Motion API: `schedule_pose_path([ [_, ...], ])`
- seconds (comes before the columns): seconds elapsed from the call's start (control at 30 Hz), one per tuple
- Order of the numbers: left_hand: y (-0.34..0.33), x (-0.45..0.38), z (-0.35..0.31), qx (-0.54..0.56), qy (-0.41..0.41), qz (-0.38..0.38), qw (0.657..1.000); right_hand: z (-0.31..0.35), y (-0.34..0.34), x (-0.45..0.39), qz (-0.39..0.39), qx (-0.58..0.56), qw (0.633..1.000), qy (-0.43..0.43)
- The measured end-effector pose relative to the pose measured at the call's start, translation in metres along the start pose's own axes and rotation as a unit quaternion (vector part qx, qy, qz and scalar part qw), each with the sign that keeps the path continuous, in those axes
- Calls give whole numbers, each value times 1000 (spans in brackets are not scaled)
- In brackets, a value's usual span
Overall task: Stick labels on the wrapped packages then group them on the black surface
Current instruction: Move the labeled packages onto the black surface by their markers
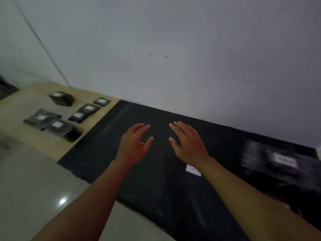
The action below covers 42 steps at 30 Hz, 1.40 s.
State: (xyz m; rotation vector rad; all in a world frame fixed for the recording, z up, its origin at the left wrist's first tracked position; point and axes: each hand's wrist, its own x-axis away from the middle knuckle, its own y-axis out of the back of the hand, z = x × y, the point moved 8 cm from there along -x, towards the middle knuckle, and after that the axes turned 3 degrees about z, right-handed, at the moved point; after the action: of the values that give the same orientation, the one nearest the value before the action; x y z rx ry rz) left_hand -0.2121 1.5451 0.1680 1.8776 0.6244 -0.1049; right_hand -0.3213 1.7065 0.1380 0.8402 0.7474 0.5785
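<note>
While both hands, left (134, 142) and right (186, 141), are hovering spread and empty over the black sheet (107, 148), the labelled packs (60, 126) are looking light, soft, slick; pinching edges seems best.

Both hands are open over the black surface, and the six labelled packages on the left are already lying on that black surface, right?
Not quite. In the head view the left hand and right hand are open over the black surface, but the six labelled packages lie on the tan wooden board beside it, not on the black.
</note>
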Motion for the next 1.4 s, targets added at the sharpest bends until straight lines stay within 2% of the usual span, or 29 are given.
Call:
schedule_pose_path([
  [0.33, 139, 84, 186, -94, 125, -70, 985, 185, -116, -64, 74, 1, 993, 87],
  [0.67, 210, 146, 303, -126, 248, -87, 956, 311, -203, -116, 135, -2, 977, 167],
  [0.97, 238, 124, 397, -129, 276, -89, 948, 362, -271, -186, 154, -11, 970, 191],
  [1.4, 250, 49, 537, -107, 280, -51, 953, 392, -371, -308, 191, -9, 971, 142],
])
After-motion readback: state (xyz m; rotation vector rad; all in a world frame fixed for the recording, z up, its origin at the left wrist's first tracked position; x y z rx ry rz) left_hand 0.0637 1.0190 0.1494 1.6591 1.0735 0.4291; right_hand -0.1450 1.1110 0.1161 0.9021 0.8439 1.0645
